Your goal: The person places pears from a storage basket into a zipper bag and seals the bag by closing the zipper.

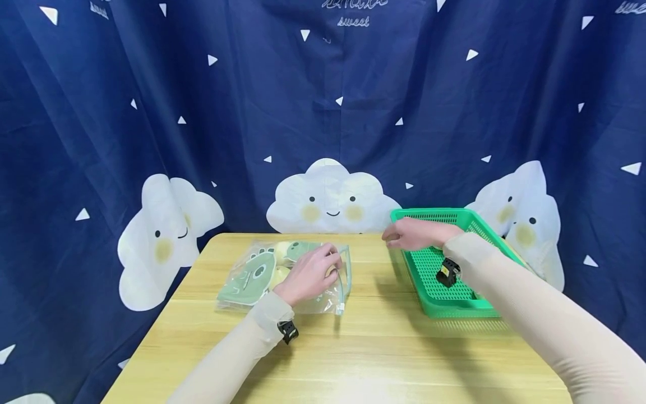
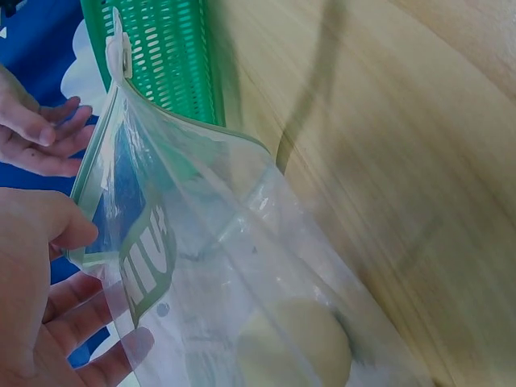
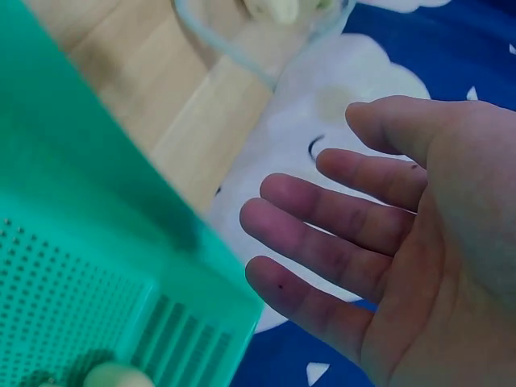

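Note:
A clear zip bag [image 1: 323, 306] with a green cartoon print lies on the table, its mouth facing right. My left hand [image 1: 310, 272] pinches the rim of the bag mouth between thumb and fingers. In the left wrist view the mouth gapes, with a white slider [image 2: 121, 52] at its far corner. A pale round thing [image 2: 294, 347] shows through the plastic. My right hand [image 1: 416, 233] is above the left rim of a green basket [image 1: 424, 300], and in the right wrist view its fingers [image 3: 322, 242] are spread and hold nothing.
Inside the basket, a pale rounded thing [image 3: 117, 377] shows at the bottom of the right wrist view. The wooden table [image 1: 373, 359] ends at a dark blue curtain [image 1: 323, 101] with cloud prints.

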Demonstrator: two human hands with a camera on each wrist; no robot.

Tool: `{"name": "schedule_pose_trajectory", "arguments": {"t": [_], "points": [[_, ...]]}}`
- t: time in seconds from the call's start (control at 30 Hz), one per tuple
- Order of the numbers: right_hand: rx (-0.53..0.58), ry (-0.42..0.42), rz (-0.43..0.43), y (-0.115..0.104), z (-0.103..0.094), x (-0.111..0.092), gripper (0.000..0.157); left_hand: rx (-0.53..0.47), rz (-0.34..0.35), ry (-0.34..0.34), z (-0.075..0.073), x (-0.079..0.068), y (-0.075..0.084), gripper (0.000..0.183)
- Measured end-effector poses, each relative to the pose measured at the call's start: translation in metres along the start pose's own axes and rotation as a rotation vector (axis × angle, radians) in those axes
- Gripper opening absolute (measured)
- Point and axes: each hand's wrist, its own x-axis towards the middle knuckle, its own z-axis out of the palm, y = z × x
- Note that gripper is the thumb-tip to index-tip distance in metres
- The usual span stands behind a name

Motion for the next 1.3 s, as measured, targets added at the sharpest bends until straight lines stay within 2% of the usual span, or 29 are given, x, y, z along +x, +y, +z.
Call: {"name": "schedule_pose_trajectory", "arguments": {"t": [0.3, 0.6, 0.8, 1.1, 1.3], "points": [[0.061, -0.024, 0.077, 0.038, -0.003, -0.012, 0.043, -0.001, 0.022, 0.029, 0.0, 0.0, -0.001, 0.012], [-0.014, 0.058, 0.108, 0.074, 0.004, -0.016, 0.038, -0.013, 0.034, 0.027, -0.001, 0.001, -0.001, 0.013], [-0.023, 0.074, 0.153, 0.09, 0.011, -0.017, 0.04, 0.0, 0.032, 0.018, 0.0, 0.002, -0.001, 0.013], [-0.049, 0.142, 0.221, 0.117, 0.026, -0.015, 0.048, 0.003, 0.027, 0.005, 0.001, 0.003, 0.0, 0.013], [-0.02, 0.168, 0.271, 0.123, 0.03, -0.015, 0.057, 0.005, 0.013, -0.015, 0.003, 0.002, -0.001, 0.012]]}}
